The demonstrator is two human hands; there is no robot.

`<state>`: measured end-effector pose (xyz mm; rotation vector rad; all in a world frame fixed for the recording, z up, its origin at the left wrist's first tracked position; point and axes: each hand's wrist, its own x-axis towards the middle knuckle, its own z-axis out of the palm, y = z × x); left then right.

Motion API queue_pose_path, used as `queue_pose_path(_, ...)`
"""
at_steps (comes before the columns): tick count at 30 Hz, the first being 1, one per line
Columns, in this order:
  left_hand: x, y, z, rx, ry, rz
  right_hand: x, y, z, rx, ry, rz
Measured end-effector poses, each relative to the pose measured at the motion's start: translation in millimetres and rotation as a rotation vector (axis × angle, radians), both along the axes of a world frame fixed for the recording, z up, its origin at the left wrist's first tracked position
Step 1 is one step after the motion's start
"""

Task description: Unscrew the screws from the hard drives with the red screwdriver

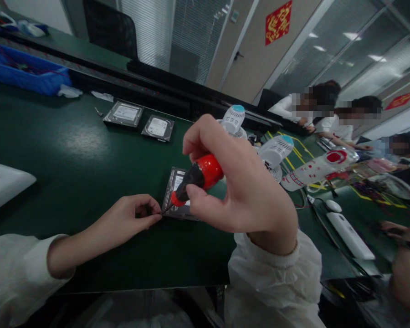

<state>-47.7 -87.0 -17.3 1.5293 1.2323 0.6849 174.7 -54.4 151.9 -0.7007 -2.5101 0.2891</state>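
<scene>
My right hand (pixel 239 182) is wrapped round the red and black handle of a screwdriver (pixel 200 177). The shaft slants down and left to the near left corner of a hard drive (pixel 172 184) lying flat on the green table. Beside that corner, my left hand (pixel 133 212) has thumb and forefinger pinched together by the screwdriver's tip. Whatever lies between those fingertips is too small to make out. My right hand hides much of the drive's right side.
Two more hard drives (pixel 123 113) (pixel 158 128) lie farther back. A blue bin (pixel 27 75) stands at back left, a white object (pixel 7 184) at left. White fans (pixel 275 150), a bottle (pixel 314 171) and a power strip (pixel 350 234) are on the right. Other people sit beyond.
</scene>
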Motion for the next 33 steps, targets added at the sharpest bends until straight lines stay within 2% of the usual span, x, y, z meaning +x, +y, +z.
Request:
queue_pose_path(5, 0.6, 0.5, -1.5, -0.018, 0.035, -0.034, -1.4, 0.1, 1.0, 0.044, -0.002, -0.164)
queue_pose_path(11, -0.4, 0.9, -1.7, -0.024, 0.029, -0.02, 0.9, 1.5, 1.1, 0.021, 0.009, 0.015)
queue_pose_path(13, -0.7, 0.8, -2.2, -0.015, 0.033, -0.024, -0.4, 2.5, -0.6, 0.014, 0.005, -0.01)
queue_pose_path(17, -0.7, 0.3, -2.5, -0.044, 0.051, -0.049, -2.1, 5.1, -3.6, 0.052, -0.005, -0.149)
queue_pose_path(22, 0.7, -0.2, -0.1, -0.026, 0.077, -0.048, 0.0, 6.5, -2.7, 0.034, 0.008, -0.022)
queue_pose_path(27, 1.7, -1.0, -0.1, -0.05, 0.068, -0.04, 1.9, 7.5, -1.9, 0.049, 0.042, -0.074)
queue_pose_path(33, -1.1, -0.5, -5.1, -0.047, 0.059, -0.054, 4.8, 6.1, 0.3, 0.01, 0.042, 0.047)
